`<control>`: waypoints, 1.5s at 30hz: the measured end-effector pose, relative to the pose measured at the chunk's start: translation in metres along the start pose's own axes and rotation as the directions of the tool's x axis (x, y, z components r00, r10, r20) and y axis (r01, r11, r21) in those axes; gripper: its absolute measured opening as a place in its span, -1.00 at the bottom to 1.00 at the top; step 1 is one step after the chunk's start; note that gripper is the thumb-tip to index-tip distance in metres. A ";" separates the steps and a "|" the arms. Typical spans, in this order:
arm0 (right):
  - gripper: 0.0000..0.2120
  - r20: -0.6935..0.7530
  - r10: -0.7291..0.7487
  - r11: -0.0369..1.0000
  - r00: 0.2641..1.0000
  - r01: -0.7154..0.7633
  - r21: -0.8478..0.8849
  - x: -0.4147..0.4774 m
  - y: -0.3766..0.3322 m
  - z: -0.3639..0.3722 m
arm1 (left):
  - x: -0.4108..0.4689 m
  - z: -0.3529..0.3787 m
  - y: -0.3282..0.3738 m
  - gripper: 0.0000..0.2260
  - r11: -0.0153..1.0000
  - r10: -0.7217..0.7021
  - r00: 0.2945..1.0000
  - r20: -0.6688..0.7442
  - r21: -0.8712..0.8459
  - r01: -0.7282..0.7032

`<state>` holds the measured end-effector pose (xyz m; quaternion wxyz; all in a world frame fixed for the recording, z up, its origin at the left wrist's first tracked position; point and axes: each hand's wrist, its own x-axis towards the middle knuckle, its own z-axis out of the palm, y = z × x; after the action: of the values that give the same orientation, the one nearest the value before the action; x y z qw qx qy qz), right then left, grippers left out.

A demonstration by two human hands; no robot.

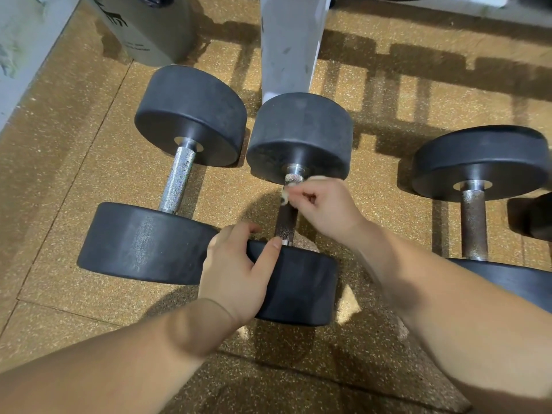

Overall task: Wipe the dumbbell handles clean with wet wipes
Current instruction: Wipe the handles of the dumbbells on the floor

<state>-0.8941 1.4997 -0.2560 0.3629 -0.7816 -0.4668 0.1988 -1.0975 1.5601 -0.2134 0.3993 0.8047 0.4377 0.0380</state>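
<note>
Three black round-headed dumbbells lie on the floor. On the middle dumbbell [298, 135], my left hand [236, 273] grips the near head [301, 288], thumb over its top edge. My right hand [325, 207] pinches a crumpled wet wipe [288, 192] around the far end of the dark knurled handle [285, 222], near the far head. To the left, another dumbbell [191, 115] shows a shiny silver handle [177, 180]. A third dumbbell [481, 162] on the right has a rusty brown handle [473, 222].
The floor is speckled tan rubber tiles [74, 186]. A white metal post [289, 43] stands just behind the middle dumbbell. A grey container [143, 28] stands at the back left, by a pale wall. Part of another dark weight [534, 216] shows at the right edge.
</note>
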 end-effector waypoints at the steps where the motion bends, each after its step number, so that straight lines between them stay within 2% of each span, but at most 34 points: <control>1: -0.86 0.067 -0.009 0.999 0.998 0.005 0.048 -0.011 0.000 0.001 | 0.000 0.000 0.000 -0.41 1.000 0.000 1.000 0.002 0.000 0.000; 3: -0.83 0.149 -0.018 0.995 0.989 0.004 0.096 -0.022 0.001 0.002 | 0.000 0.001 0.000 -0.41 1.000 0.004 1.000 0.003 0.005 -0.004; 4: -0.84 0.144 -0.024 0.996 0.989 0.011 0.092 -0.018 0.002 0.002 | 0.000 0.001 0.000 -0.40 1.000 0.004 1.000 0.003 0.009 -0.004; 6: -0.86 0.059 -0.006 0.997 0.998 0.002 0.073 0.000 0.000 0.004 | 0.000 0.001 0.002 -0.40 1.000 0.002 1.000 0.003 0.013 -0.002; 8: -0.86 -0.066 0.065 0.998 0.996 -0.065 0.010 0.019 -0.002 0.007 | -0.001 0.000 0.003 -0.40 1.000 0.001 1.000 0.003 0.011 -0.001; 10: -0.84 -0.126 0.106 0.992 0.986 -0.114 -0.054 0.023 -0.003 0.010 | -0.001 -0.001 0.003 -0.40 1.000 -0.003 1.000 0.004 0.003 0.003; 13: -0.87 -0.018 -0.011 1.000 1.000 0.011 -0.009 0.001 -0.003 0.008 | 0.000 -0.001 0.001 -0.42 1.000 0.002 1.000 0.004 -0.010 -0.002; 15: -0.85 0.120 -0.122 0.992 0.985 0.122 0.012 -0.014 -0.001 0.003 | 0.001 -0.001 0.000 -0.43 1.000 0.006 1.000 0.007 -0.013 -0.006; 17: -0.83 0.194 -0.178 0.982 0.965 0.186 -0.025 -0.011 0.001 -0.002 | 0.002 -0.001 -0.002 -0.44 1.000 0.004 1.000 0.006 -0.011 -0.004; 19: -0.84 0.114 -0.170 0.981 0.979 0.179 -0.075 0.005 0.001 -0.002 | 0.001 -0.001 -0.001 -0.43 1.000 0.005 1.000 0.006 -0.009 -0.005; 21: -0.85 -0.045 -0.059 0.995 0.997 0.055 -0.080 0.021 0.002 0.002 | 0.001 0.000 0.001 -0.41 1.000 0.004 1.000 0.008 0.000 -0.004; 23: -0.85 -0.134 0.048 0.997 0.990 -0.055 -0.048 0.023 0.002 0.006 | 0.000 0.001 0.002 -0.39 1.000 -0.001 1.000 0.012 0.010 0.001; 25: -0.87 -0.061 0.032 0.999 0.998 -0.032 0.008 0.007 0.000 0.007 | 0.000 0.001 0.002 -0.38 1.000 -0.003 1.000 0.012 0.008 0.003; 28: -0.85 0.202 -0.109 0.994 0.973 0.102 0.042 -0.021 -0.003 0.001 | 0.001 0.000 0.000 -0.39 1.000 -0.001 1.000 0.013 0.002 0.001; 30: -0.83 0.239 -0.155 0.987 0.958 0.161 -0.005 -0.016 -0.001 -0.001 | 0.001 -0.001 0.000 -0.40 1.000 0.002 1.000 0.009 -0.001 -0.002; 32: -0.85 0.105 -0.121 0.990 0.987 0.127 -0.055 0.002 0.001 0.002 | 0.001 0.000 0.001 -0.40 1.000 -0.001 1.000 0.011 -0.001 0.001; 34: -0.85 -0.070 0.059 0.998 0.996 -0.061 -0.032 0.019 -0.001 0.006 | 0.000 -0.001 0.002 -0.39 1.000 -0.007 1.000 0.018 0.007 0.007; 36: -0.84 -0.147 0.163 0.986 0.976 -0.168 -0.018 0.023 -0.002 0.010 | -0.001 -0.001 0.003 -0.39 1.000 -0.005 1.000 0.018 0.011 0.005; 37: -0.83 -0.132 0.128 0.990 0.983 -0.134 -0.037 0.018 -0.002 0.010 | -0.001 -0.001 0.003 -0.39 1.000 -0.001 1.000 0.018 0.011 0.001; 39: -0.87 0.043 -0.023 1.000 0.999 0.023 -0.007 -0.001 -0.003 0.007 | -0.001 -0.001 0.003 -0.38 1.000 0.002 1.000 0.017 0.007 -0.002; 41: -0.87 0.247 -0.125 0.992 0.961 0.118 0.043 -0.017 -0.004 0.001 | 0.000 -0.001 0.002 -0.38 1.000 -0.001 1.000 0.019 0.005 0.001; 42: -0.85 0.296 -0.153 0.988 0.943 0.149 0.038 -0.017 -0.003 -0.003 | 0.000 -0.001 0.003 -0.37 1.000 -0.001 1.000 0.020 0.006 0.001; 44: -0.87 0.265 -0.168 0.982 0.950 0.185 -0.043 -0.004 -0.001 -0.003 | -0.001 -0.001 0.003 -0.37 1.000 0.000 1.000 0.022 0.010 0.000; 45: -0.88 0.183 -0.146 0.983 0.972 0.163 -0.081 0.005 0.000 -0.001 | -0.001 -0.001 0.004 -0.37 1.000 -0.002 1.000 0.023 0.012 0.002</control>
<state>-0.8909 1.5034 -0.2551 0.2970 -0.7386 -0.5653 0.2159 -1.0960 1.5593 -0.2098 0.3994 0.8070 0.4342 0.0259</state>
